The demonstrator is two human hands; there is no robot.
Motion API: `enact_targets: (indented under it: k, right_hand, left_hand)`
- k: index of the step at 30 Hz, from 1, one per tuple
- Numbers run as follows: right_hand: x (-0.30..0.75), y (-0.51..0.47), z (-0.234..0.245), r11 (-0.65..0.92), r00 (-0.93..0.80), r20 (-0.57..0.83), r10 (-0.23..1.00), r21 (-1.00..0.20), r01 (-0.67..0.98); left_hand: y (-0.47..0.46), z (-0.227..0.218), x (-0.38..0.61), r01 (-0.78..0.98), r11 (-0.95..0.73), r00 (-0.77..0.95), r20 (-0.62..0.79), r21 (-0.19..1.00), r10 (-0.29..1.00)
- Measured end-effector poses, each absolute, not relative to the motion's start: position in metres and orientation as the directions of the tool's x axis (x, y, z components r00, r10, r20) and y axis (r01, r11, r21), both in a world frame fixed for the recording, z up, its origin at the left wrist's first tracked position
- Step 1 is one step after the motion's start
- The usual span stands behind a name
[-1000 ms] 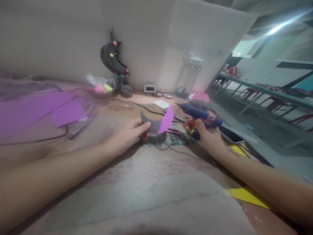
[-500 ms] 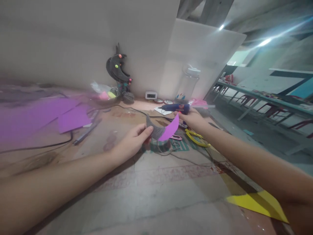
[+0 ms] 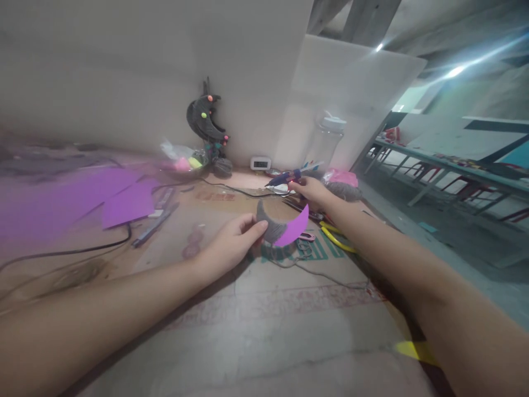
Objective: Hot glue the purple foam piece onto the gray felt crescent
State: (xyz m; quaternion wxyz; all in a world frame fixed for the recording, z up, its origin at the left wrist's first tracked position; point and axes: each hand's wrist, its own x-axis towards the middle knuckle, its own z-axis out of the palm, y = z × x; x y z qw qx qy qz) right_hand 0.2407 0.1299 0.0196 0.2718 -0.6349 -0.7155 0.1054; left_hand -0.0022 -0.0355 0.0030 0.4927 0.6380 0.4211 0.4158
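Head view, quick pass. I've got the left hand (image 3: 231,246) low over the table (image 3: 268,325), thumb and fingers pinched shut on the crescent piece (image 3: 283,229). The piece is off the surface, at about 2 o'clock from that hand. Its near half is wrapped in grey yarn and its far tip is bare purple foam, pointing up to 1 o'clock.

The right hand (image 3: 313,190) is stretched out at 12 o'clock from the crescent, fingers closed round the blue glue gun (image 3: 286,177), with the nozzle aimed toward 9 o'clock. I can't tell whether the gun touches the table.

- Yellow-handled cutters (image 3: 335,238) lie just at 3 o'clock of the crescent.
- A grey yarn ball (image 3: 346,190) and a pink bundle (image 3: 342,177) sit near the right hand at 3 o'clock.
- At the back wall, 12 o'clock, I see a small white clock (image 3: 260,163) and a clear water bottle (image 3: 328,142) at 1 o'clock.
- A black crescent ornament (image 3: 205,118) with coloured dots stands at 11 o'clock, and a bowl of pom-poms (image 3: 182,164) is just beside it.
- Purple foam sheets (image 3: 124,203) lie at 9 o'clock, well apart from both hands.
- A black cable (image 3: 82,252) runs in front of them.
- A yellow sheet (image 3: 413,350) peeks out under the right forearm at 4 o'clock, blurred.
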Motion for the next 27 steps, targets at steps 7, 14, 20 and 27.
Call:
enact_targets:
  k: [7, 14, 20, 27]
  right_hand:
    - [0.252, 0.068, 0.022, 0.289, -0.042, 0.479, 0.877, -0.456, 0.842]
    - [0.22, -0.022, 0.023, 0.438, -0.344, 0.28, 0.896, -0.677, 0.591]
    - [0.191, -0.052, 0.015, 0.387, -0.466, 0.107, 0.878, -0.731, 0.562]
    - [0.196, -0.058, 0.013, 0.573, -0.528, 0.26, 0.808, -0.553, 0.605]
  left_hand:
    - [-0.029, -0.002, -0.004, 0.077, -0.148, 0.266, 0.123, 0.986, 0.956]
    - [-0.027, -0.004, -0.006, 0.107, -0.196, 0.215, 0.17, 0.975, 0.962]
    - [-0.028, -0.003, -0.007, 0.119, -0.21, 0.226, 0.18, 0.97, 0.957]
    - [-0.035, -0.001, -0.004, 0.073, -0.171, 0.25, 0.148, 0.982, 0.957]
